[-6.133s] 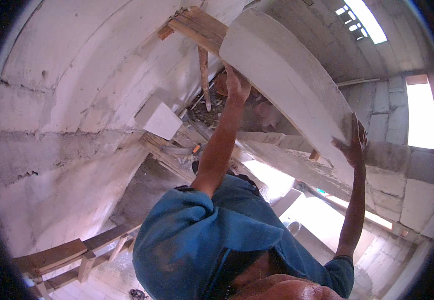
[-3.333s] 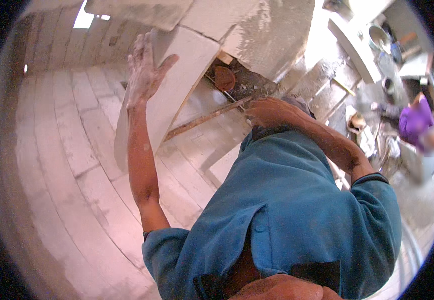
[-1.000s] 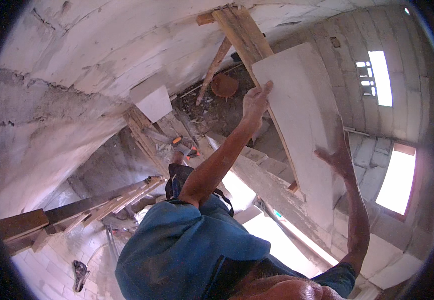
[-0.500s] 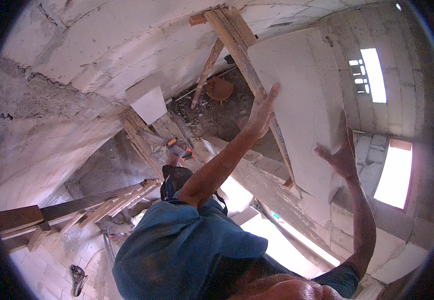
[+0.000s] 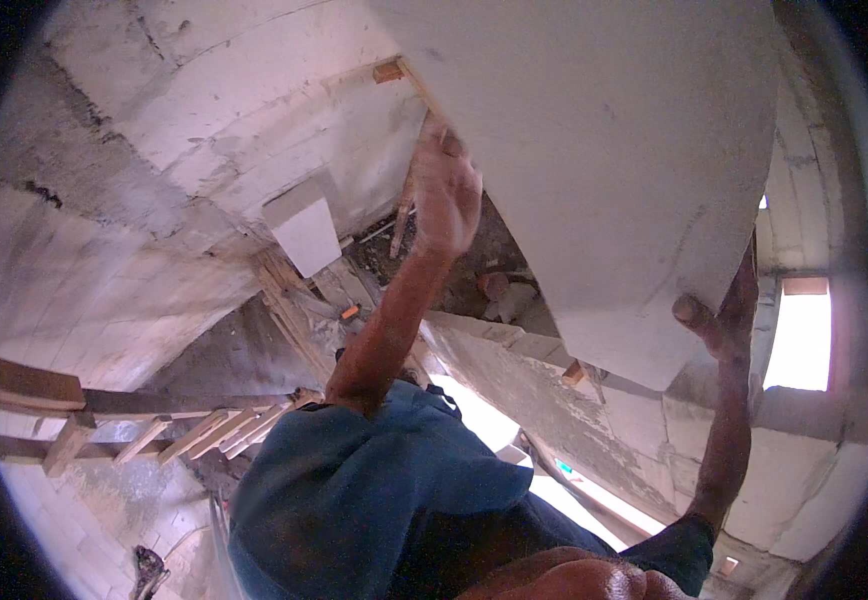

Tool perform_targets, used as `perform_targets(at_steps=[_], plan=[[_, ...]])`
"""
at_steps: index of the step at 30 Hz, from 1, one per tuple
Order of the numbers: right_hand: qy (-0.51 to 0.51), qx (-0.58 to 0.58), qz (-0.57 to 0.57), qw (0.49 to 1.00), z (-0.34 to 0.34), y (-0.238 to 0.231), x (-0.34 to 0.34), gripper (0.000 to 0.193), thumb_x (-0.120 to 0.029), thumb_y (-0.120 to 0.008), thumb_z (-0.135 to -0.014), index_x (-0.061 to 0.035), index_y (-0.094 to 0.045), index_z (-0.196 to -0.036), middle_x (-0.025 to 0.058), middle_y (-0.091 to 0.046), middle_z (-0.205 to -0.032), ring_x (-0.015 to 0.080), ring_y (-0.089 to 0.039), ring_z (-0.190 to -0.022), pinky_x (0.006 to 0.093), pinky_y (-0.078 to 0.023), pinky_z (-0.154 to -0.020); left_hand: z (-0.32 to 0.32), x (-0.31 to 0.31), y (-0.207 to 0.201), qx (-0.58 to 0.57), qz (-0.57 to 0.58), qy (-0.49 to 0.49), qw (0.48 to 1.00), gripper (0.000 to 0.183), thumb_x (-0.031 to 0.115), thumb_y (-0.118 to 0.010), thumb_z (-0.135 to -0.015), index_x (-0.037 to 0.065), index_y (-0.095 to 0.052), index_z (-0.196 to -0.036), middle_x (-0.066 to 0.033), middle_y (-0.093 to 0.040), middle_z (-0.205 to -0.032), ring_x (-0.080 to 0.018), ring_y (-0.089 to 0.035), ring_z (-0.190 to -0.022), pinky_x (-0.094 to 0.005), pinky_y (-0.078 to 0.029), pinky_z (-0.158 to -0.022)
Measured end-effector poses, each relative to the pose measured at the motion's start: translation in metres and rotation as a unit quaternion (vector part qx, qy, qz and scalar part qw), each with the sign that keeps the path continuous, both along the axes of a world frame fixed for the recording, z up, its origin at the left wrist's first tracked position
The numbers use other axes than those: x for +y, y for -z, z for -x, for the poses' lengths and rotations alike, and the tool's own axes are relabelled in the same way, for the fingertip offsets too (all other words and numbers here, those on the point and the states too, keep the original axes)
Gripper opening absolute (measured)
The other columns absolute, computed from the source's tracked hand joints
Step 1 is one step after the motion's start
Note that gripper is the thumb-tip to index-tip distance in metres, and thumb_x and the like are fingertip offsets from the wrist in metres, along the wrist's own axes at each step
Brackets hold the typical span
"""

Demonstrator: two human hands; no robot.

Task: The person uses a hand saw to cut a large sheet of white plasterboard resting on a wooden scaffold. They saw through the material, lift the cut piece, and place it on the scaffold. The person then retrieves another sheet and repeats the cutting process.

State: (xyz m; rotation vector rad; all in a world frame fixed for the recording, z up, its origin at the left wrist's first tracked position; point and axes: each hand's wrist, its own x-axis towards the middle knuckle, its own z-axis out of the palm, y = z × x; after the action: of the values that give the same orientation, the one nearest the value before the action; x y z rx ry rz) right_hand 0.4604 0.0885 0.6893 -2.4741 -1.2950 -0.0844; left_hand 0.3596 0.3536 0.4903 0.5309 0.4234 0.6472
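A large white building block (image 5: 624, 180) fills the upper middle and right, its smooth broad face toward me. My left hand (image 5: 449, 200) is at its left edge, palm toward the block. Motion blurs this hand, and the block and the blur partly hide how its fingers lie. On the lower right edge, my right hand (image 5: 726, 315) grips the block. Its thumb rests on the near face, while the other fingers go out of sight at the edge. Behind the block's upper left edge, a wooden beam (image 5: 419, 88) shows only in part.
A wooden ladder-like frame (image 5: 184, 425) runs along the lower left. Another white block (image 5: 304, 230) lies left of my left hand. Below is a rubble-strewn floor (image 5: 489, 225) with a brownish shape I cannot make out. At right, a bright window opening (image 5: 799, 335) breaks the wall.
The block has come up nearer to me and looks much larger, covering most of the wooden support and the upper window. My left hand has moved left and up; my right hand slightly right.
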Motion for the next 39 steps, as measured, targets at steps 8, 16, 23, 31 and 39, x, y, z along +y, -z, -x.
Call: perform_targets(at_steps=[8,16,23,31,39], plan=[[-0.131,0.286,-0.177,0.932,0.067,0.090,0.067,0.110,-0.065,-0.076,-0.068,-0.0011,-0.042,-0.150,0.0206,-0.052,-0.138,0.0373,-0.048,-0.131,0.0507,-0.037,-0.109,0.137,-0.072,0.019,0.066,0.005,-0.063,0.996,0.103,0.079,-0.035,-0.092,0.009,-0.002,-0.161,-0.0184,-0.017,-0.163,-0.0375,-0.028,-0.146,-0.0451,-0.026,-0.119],[-0.100,0.639,-0.238,0.725,0.001,0.428,0.076,0.063,-0.043,-0.060,-0.098,0.0023,-0.052,-0.141,0.0168,-0.059,-0.136,0.0247,-0.053,-0.129,0.0368,-0.041,-0.110,0.227,-0.134,0.072,0.401,-0.313,-0.072,0.858,0.137,0.069,-0.072,-0.078,-0.008,0.014,-0.153,-0.0401,-0.015,-0.151,-0.0512,-0.023,-0.143,-0.0522,-0.022,-0.120],[0.004,0.839,-0.183,0.512,0.139,0.540,0.052,0.057,-0.045,-0.051,-0.103,0.0015,-0.055,-0.136,0.0151,-0.062,-0.131,0.0283,-0.064,-0.114,0.0423,-0.050,-0.103,0.251,-0.166,0.119,0.582,-0.365,0.060,0.724,0.136,0.059,-0.082,-0.073,0.000,0.008,-0.158,-0.0438,-0.023,-0.147,-0.0581,-0.026,-0.139,-0.0537,-0.025,-0.118],[0.144,0.888,-0.068,0.431,0.227,0.692,-0.021,0.056,-0.046,-0.045,-0.105,-0.0056,-0.050,-0.143,0.0148,-0.060,-0.133,0.0268,-0.062,-0.116,0.0386,-0.051,-0.101,0.264,-0.149,0.286,0.648,-0.203,0.163,0.716,0.123,0.056,-0.076,-0.076,-0.001,-0.005,-0.158,-0.0491,-0.019,-0.144,-0.0636,-0.028,-0.136,-0.0560,-0.030,-0.115],[0.249,0.908,-0.037,0.334,0.297,0.869,-0.061,0.056,-0.046,-0.048,-0.103,-0.0063,-0.051,-0.143,0.0116,-0.063,-0.129,0.0233,-0.064,-0.111,0.0394,-0.053,-0.097,0.309,-0.147,0.566,0.611,-0.210,0.247,0.722,0.103,0.055,-0.073,-0.079,-0.006,-0.031,-0.150,-0.0381,-0.038,-0.145,-0.0460,-0.046,-0.134,-0.0502,-0.039,-0.111]])
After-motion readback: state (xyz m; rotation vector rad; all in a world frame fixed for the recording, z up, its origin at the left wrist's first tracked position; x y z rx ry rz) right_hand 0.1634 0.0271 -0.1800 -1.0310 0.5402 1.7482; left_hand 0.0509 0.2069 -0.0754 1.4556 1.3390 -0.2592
